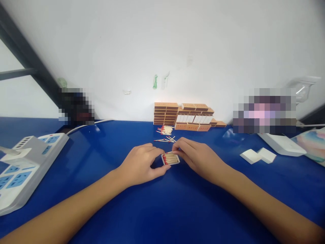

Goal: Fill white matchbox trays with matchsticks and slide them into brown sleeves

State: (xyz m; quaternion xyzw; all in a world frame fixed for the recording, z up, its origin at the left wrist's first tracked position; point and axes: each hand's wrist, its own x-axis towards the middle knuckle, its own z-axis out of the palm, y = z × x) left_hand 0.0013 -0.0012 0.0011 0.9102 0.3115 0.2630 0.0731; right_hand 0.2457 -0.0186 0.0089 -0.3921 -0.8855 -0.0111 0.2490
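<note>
A small white matchbox tray (175,163) lies on the blue table, filled with red-headed matches (170,158) whose heads point left. My left hand (142,163) grips the tray's left end between thumb and fingers. Over the tray's far right edge, my right hand (196,154) has its fingertips pinched together; whether a match is between them is hidden. Just beyond the tray, a few loose matches (166,139) lie scattered. Behind those sits a heap of matches (166,130).
Stacked matchboxes (166,114) stand against the wall, with more matchboxes (194,118) piled beside them. Two white empty trays (257,156) lie at right near a white device (284,145). A power strip (27,173) with a plugged-in adapter occupies the left side.
</note>
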